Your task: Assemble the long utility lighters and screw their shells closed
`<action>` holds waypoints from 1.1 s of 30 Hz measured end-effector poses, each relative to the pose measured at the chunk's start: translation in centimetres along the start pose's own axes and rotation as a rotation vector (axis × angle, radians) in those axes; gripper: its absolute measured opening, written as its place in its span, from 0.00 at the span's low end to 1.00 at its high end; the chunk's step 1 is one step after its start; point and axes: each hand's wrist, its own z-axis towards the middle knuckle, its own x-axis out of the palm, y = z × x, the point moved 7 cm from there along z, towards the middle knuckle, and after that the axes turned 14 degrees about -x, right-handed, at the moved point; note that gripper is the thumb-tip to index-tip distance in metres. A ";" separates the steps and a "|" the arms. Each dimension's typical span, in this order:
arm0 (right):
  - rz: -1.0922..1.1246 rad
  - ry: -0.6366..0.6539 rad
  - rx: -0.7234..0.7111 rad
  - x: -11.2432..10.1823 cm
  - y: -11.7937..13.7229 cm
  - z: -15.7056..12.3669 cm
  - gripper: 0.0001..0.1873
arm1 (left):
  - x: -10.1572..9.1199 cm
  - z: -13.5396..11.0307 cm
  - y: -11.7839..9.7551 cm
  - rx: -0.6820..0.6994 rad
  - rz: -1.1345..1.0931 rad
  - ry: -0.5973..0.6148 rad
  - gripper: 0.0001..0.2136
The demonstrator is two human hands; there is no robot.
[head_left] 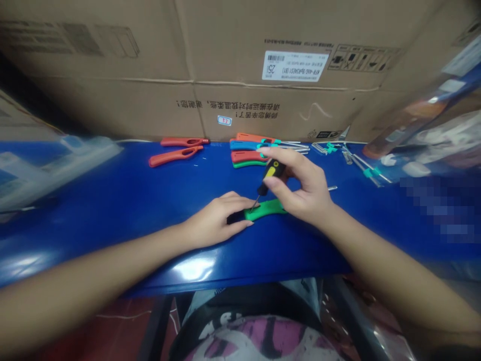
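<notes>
Green handle [266, 209] lies on the blue table [131, 200], toward its front edge; its right end is partly covered by the right hand [306, 185]. The left hand [214, 218] has its grip closed on the handle's left end, thumb on the near side, fingers on the far side. The right hand's grip is closed around the black-and-yellow screwdriver [269, 173], held tilted, its tip at the green handle near the left fingers. Containers: a large cardboard box [143, 110] stands along the rear of the table, its printing upside down; its contents cannot be seen. At the right, a clear plastic bag [447, 145] appears to hold white items, too blurred to identify. A translucent object [75, 160] at far left is likewise blurred; whether it holds anything cannot be told. Near the box's lower edge lie two red handles [175, 156], a group of coloured handles [246, 145] with metal rods, and loose metal-and-teal parts [370, 170]. Blue surface shows between the left forearm and the red handles, and to the right of the right hand. The front edge [240, 282] runs just before the wearer's lap.
</notes>
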 end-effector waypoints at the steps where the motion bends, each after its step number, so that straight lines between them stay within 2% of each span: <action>1: 0.058 0.034 0.026 0.3 -0.2 -0.1 0.23 | 0.0 0.0 0.0 0.000 -0.001 -0.001 0.18; 3: 0.188 0.093 0.084 1.0 -0.5 -0.2 0.25 | 0.0 0.0 -0.1 -0.001 -0.002 -0.002 0.17; 5: 0.238 0.081 0.093 1.1 -0.4 -0.2 0.24 | 0.0 0.0 -0.2 -0.003 -0.003 -0.002 0.16; 10: -0.031 -0.076 -0.072 -0.4 1.3 0.5 0.19 | 0.1 0.0 0.0 -0.001 0.021 0.003 0.18; 13: -0.097 -0.026 -0.102 -0.3 1.9 0.6 0.18 | 0.0 0.0 0.1 -0.009 0.011 -0.004 0.18; 17: 0.052 0.066 0.001 0.4 1.4 0.2 0.23 | 0.0 0.1 0.0 -0.014 0.005 -0.004 0.17; 19: 0.041 0.041 -0.020 0.2 1.4 0.1 0.21 | 0.0 0.1 0.0 -0.017 0.011 0.000 0.16; 23: -0.120 -0.037 -0.164 -0.5 2.3 0.4 0.18 | 0.1 0.1 0.0 -0.011 0.018 0.009 0.16; 25: -0.076 0.026 -0.134 -0.1 2.2 0.5 0.20 | 0.1 0.1 0.0 -0.010 0.014 0.005 0.17; 28: 0.078 0.101 -0.009 0.6 1.5 0.3 0.23 | 0.0 0.0 0.1 -0.011 0.016 -0.004 0.18; 30: 0.080 0.074 0.013 0.4 1.4 0.2 0.21 | 0.0 0.0 0.1 -0.017 0.022 0.001 0.18; 33: -0.061 0.005 -0.021 -0.4 1.5 0.3 0.17 | 0.0 0.1 0.1 -0.021 0.020 0.003 0.18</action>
